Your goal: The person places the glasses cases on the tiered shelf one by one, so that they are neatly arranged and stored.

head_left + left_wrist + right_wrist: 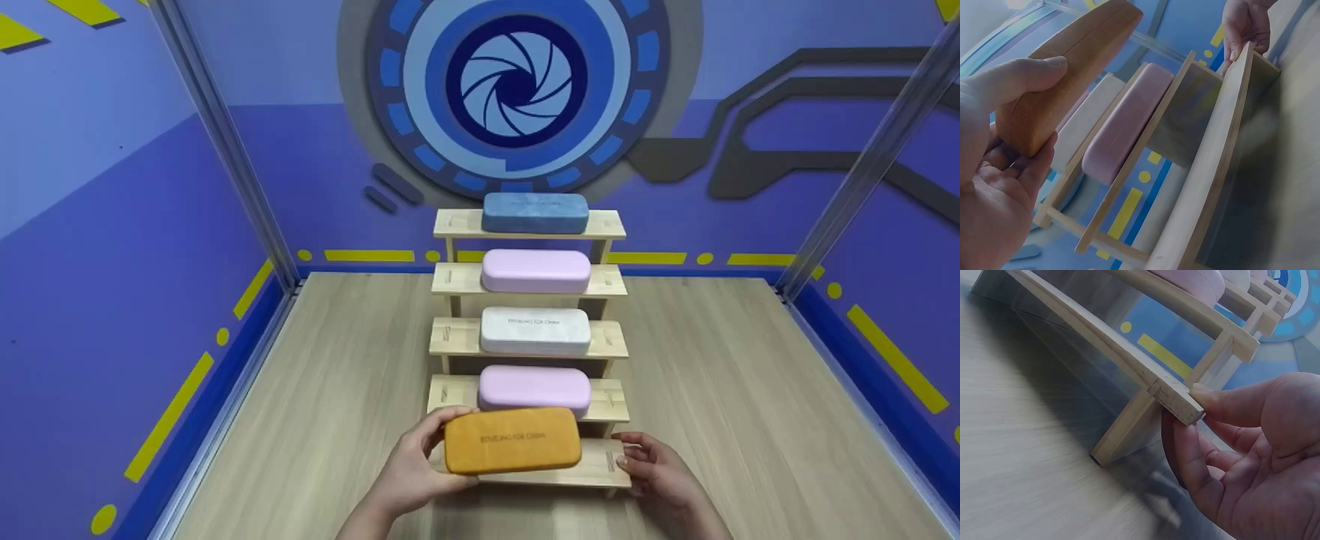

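Note:
My left hand (416, 465) grips an orange-yellow glasses case (513, 440) by its left end, thumb and fingers on opposite sides. In the head view the case overlaps the lowest step of a wooden tiered stand (555, 474). The left wrist view shows the case (1072, 73) tilted and raised off the stand. At the right end of that lowest step, my right hand (660, 476) pinches the board's edge; the right wrist view shows thumb on top and fingers beneath the board (1176, 402).
Up the stand, one case per step, are a pink case (534, 388), a white case (535, 331), another pink case (535, 271) and a blue case (535, 213) on top. The stand rests on a wood-grain table (337, 375) between blue printed walls (300, 165) with metal corner posts.

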`<state>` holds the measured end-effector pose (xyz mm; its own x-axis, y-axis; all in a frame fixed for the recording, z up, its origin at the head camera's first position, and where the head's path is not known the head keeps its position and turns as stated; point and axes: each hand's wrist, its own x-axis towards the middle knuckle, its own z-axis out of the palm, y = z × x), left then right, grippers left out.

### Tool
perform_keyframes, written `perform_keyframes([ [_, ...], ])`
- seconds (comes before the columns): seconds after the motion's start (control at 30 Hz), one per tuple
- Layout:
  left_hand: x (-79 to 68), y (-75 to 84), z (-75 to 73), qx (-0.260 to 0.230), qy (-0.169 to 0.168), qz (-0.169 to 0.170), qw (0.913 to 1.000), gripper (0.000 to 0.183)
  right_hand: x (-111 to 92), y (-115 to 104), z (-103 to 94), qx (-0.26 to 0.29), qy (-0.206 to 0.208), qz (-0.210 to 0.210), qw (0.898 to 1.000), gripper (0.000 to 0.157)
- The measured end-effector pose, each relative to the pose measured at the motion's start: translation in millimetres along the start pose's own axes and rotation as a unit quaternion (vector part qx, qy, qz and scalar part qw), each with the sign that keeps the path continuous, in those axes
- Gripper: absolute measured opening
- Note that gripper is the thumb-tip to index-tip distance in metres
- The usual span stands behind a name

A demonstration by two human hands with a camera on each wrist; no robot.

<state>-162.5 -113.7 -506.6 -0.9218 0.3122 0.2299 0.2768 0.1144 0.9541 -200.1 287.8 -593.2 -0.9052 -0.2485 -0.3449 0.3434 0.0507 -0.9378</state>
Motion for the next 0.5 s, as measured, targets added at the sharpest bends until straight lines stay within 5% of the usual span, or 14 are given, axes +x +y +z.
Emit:
perform_keyframes([
  [0.5,21.9,-18.1,15.4,-0.031,-0.056,0.029,0.9975,0.080,1,2,-1.2,0.004,-0.013,-0.013,1.000,0.056],
])
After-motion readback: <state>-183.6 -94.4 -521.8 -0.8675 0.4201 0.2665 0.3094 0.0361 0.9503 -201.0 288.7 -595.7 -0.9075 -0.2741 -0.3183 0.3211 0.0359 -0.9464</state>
